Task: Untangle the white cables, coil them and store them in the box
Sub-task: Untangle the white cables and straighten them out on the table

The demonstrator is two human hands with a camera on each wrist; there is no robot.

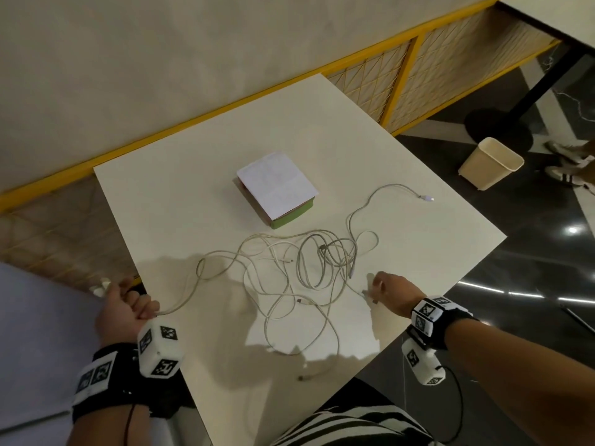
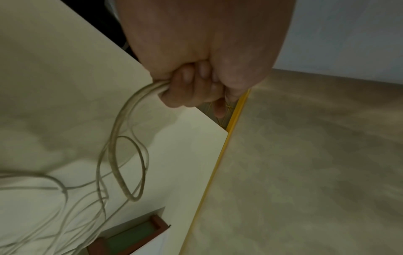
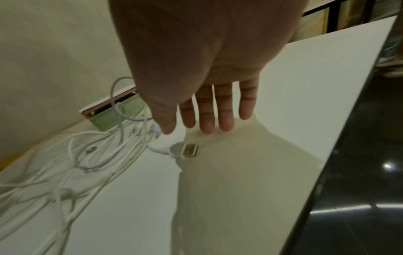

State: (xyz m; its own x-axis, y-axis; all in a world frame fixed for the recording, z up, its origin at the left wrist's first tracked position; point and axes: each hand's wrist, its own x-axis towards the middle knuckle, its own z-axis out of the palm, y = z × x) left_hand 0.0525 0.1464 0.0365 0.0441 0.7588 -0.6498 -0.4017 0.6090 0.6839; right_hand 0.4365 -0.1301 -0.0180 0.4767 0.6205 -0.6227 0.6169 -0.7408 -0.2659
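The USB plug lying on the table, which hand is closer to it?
Right. The right hand hovers open just above the USB plug; the left hand grips a cable at the table's far left corner.

A square white table (image 1: 180,201) stands against a pale wall (image 1: 128,59) edged by a yellow rail (image 1: 225,107) with mesh panels (image 1: 457,78) below. The dark glossy floor (image 1: 531,252) reflects lights. A cream wastebasket (image 1: 489,164) sits near a black pedestal table base (image 1: 495,127).
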